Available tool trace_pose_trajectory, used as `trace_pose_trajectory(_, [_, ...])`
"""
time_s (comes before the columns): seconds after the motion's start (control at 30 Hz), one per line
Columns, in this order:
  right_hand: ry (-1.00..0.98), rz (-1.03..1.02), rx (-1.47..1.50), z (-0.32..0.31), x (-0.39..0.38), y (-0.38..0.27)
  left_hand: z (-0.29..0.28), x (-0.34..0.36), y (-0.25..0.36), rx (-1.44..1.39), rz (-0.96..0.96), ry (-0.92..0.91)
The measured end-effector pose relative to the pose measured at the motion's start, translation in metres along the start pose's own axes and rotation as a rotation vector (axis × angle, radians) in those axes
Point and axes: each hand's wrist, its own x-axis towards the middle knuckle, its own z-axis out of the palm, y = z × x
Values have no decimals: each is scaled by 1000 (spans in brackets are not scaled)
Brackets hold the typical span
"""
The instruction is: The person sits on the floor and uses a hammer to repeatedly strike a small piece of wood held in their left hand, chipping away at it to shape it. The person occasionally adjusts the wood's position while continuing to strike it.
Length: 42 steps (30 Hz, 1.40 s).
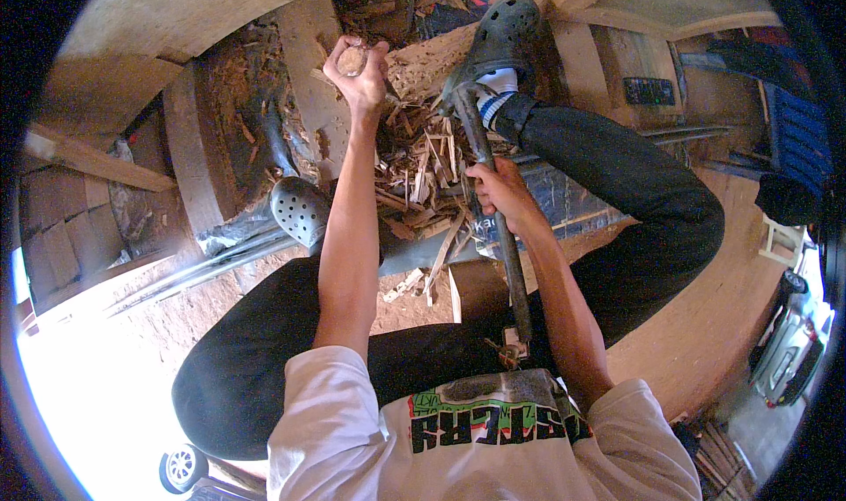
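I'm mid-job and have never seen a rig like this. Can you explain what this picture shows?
There is no robot here: these are a person's two bare hands. The single picture comes from a wide fisheye camera worn on the head, looking down, so straight edges bend near the rim. Its left is the person's left.

The left hand holds a piece of wood with a pale round end; its full length is hidden. The right hand grips a long dark-handled tool, its head near the clog on the right foot. Loose wood chips lie between the feet, below a rough length of timber.
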Motion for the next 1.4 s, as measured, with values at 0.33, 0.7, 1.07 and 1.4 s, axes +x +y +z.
trace_pose_trajectory(0.33, [-21,-20,-12,-3,0,1,-10,10,4,259,81,-232])
trace_pose_trajectory(0.7, [137,-317,-53,7,-83,-109,-8,19,-6,662,447,-693])
trace_pose_trajectory(1.07, [292,-939,-610,17,-22,-96,-3,10,-30,665,291,-840])
trace_pose_trajectory(1.4, [7,-424,-221,9,-75,-125,-25,22,-34,517,166,-701])
